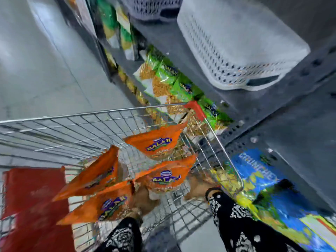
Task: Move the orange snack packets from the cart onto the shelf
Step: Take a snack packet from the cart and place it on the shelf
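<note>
Gathering shiny orange foil snack packets [163, 179] inside silver wire cart [72, 124]: both hands' grip pinching packet corners, bunching several for one lift toward grey metal shelf [272, 113].

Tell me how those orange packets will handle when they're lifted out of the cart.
The orange packets look thin and puffy, so probably light for their size and floppy, sagging from whichever edge is held. The film looks glossy, so it may slip in a loose grip. The left hand and right hand seem to hold them from below, though blur hides the fingers.
</note>
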Tool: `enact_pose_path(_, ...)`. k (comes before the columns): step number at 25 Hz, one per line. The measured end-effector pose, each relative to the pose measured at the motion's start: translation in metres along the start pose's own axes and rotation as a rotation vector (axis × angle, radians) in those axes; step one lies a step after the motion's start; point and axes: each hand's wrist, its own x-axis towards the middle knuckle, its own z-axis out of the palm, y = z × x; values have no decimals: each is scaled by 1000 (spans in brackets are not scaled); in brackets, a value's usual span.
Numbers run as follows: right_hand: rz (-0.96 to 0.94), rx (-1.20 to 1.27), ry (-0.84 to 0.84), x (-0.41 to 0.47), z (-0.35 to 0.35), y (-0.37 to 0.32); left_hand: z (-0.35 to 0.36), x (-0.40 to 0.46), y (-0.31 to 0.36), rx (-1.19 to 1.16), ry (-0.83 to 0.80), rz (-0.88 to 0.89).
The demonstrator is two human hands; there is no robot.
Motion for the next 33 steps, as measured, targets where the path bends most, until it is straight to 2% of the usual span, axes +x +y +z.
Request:
enact_pose_path(3,-40,235,80,31,7,-8,6,20,-6,-266,111,-42)
enact_pose_path(7,-61,554,158,47,1,-13,17,49,-13,-448,283,-160)
enact_pose_path(10,-78,596,180,40,-2,-15,11,46,5,-481,354,-174)
enact_pose_path(13,-100,605,236,20,-7,-18,-4,29,29,-487,322,-146)
enact_pose_path(18,-218,572,381,-55,-35,-26,-24,-15,80,-395,309,86)
enact_pose_path(22,-300,550,564,-149,-56,-18,-36,-71,137,-420,253,302)
enact_pose_path(27,-305,471,860,-267,-63,18,-24,-129,219,-452,163,571)
enact_pose_path(31,-258,623,1114,-339,-75,56,12,-153,301,-413,104,754)
enact_pose_path(33,-221,666,1203,-356,-87,79,31,-150,338,-368,32,787)
